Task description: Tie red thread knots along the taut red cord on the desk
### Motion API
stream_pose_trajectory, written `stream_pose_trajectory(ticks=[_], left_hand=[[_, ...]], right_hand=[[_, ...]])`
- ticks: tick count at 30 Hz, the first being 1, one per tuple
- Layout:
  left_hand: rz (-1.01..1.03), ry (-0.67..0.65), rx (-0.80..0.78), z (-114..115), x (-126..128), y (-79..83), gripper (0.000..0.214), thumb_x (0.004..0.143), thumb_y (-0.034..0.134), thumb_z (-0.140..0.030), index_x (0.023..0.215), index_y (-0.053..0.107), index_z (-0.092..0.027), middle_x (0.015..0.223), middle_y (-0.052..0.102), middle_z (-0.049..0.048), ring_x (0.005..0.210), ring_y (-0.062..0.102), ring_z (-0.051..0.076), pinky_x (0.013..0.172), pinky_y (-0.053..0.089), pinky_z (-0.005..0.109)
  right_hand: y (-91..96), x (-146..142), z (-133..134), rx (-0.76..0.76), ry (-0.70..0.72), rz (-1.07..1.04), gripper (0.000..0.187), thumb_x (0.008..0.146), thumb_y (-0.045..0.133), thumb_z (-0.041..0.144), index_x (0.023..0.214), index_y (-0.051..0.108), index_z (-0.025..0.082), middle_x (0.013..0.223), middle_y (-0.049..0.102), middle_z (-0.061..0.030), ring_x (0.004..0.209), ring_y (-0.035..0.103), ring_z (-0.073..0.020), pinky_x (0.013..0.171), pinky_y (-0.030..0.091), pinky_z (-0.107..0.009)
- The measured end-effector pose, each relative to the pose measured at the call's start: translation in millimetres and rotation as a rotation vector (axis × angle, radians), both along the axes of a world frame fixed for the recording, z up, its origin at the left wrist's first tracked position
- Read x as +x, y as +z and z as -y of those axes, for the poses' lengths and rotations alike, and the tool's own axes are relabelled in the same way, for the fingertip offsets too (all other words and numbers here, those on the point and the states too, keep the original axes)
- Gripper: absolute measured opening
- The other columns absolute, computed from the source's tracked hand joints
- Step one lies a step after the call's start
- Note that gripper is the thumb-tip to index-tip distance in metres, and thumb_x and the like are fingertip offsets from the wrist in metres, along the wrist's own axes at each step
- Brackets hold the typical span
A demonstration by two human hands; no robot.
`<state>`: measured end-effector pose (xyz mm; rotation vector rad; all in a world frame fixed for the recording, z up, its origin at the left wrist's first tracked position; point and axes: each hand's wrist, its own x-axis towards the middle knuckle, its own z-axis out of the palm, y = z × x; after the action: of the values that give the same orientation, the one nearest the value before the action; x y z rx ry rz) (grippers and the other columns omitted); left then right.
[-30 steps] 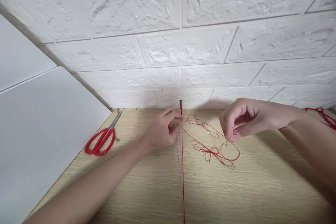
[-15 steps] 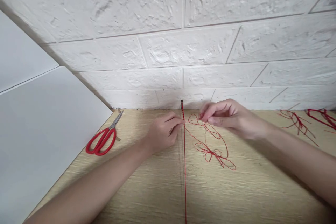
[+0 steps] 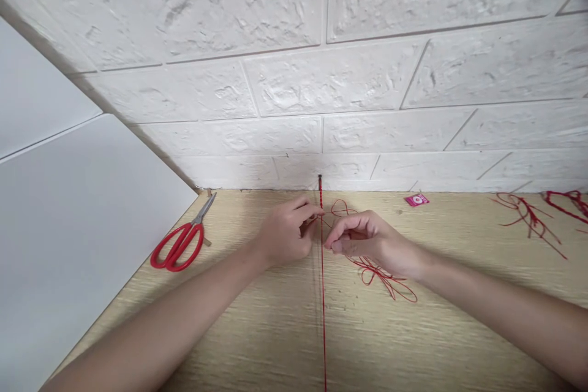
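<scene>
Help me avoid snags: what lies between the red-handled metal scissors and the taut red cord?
In the head view, the person's left hand, pale tabletop and a small brown strip.

Lit brightly and softly, with mild glare on the raised texture of the white wall (image 3: 285,86). Dims toward the near side of the wooden tabletop (image 3: 413,343), with faint shadow alongside the taut red cord (image 3: 324,318). Darkens at the upper-right corner, blurring print on the pink packet (image 3: 416,199).
</scene>
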<state>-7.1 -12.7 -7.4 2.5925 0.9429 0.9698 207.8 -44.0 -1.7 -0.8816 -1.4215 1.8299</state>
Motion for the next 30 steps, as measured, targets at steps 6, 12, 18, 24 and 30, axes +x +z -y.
stream_pose_trajectory(ticks=[6,12,18,24,30], left_hand=[[-0.051,0.071,0.001,-0.8,-0.6,3.1,0.016,0.082,0.056,-0.009,0.093,0.065,-0.017,0.085,0.063,0.0041,0.068,0.057,0.013,0.06,0.044,0.026],[-0.093,0.107,-0.026,-1.6,-2.8,5.9,0.009,0.083,0.059,-0.015,0.091,0.062,-0.018,0.082,0.062,0.0037,0.071,0.058,0.015,0.063,0.046,0.028],[-0.099,0.048,-0.015,-1.3,-3.3,5.8,0.018,0.086,0.055,-0.012,0.1,0.062,-0.019,0.093,0.064,0.0054,0.073,0.059,0.014,0.062,0.046,0.027],[-0.12,0.027,-0.003,-4.1,-2.3,2.7,0.015,0.088,0.054,-0.012,0.095,0.066,-0.018,0.09,0.065,0.0045,0.077,0.06,0.014,0.065,0.047,0.027],[-0.149,0.032,-0.015,-5.0,-1.7,1.6,0.019,0.088,0.054,-0.012,0.1,0.066,-0.018,0.092,0.064,0.0053,0.079,0.06,0.016,0.066,0.047,0.028]], right_hand=[[-1.6,-1.4,0.5,0.088,-0.041,0.197,0.013,0.085,0.068,0.029,0.086,0.074,0.018,0.08,0.067,-0.0029,0.07,0.054,-0.0131,0.061,0.036,-0.028],[3.1,-4.0,3.2,0.125,-0.108,0.259,0.015,0.083,0.07,0.03,0.092,0.068,0.018,0.081,0.067,-0.0026,0.071,0.057,-0.0146,0.062,0.041,-0.029],[2.0,-2.4,-1.3,0.103,-0.048,0.273,0.018,0.081,0.074,0.033,0.09,0.07,0.017,0.08,0.068,-0.0021,0.073,0.059,-0.0139,0.065,0.043,-0.028],[-4.0,2.8,-5.2,0.067,0.036,0.241,0.024,0.074,0.081,0.033,0.093,0.076,0.019,0.089,0.073,-0.0034,0.081,0.066,-0.0161,0.072,0.051,-0.03],[-4.3,5.5,-6.9,0.055,0.103,0.198,0.023,0.073,0.079,0.023,0.095,0.075,0.019,0.093,0.073,-0.0042,0.086,0.067,-0.0162,0.077,0.053,-0.029]])
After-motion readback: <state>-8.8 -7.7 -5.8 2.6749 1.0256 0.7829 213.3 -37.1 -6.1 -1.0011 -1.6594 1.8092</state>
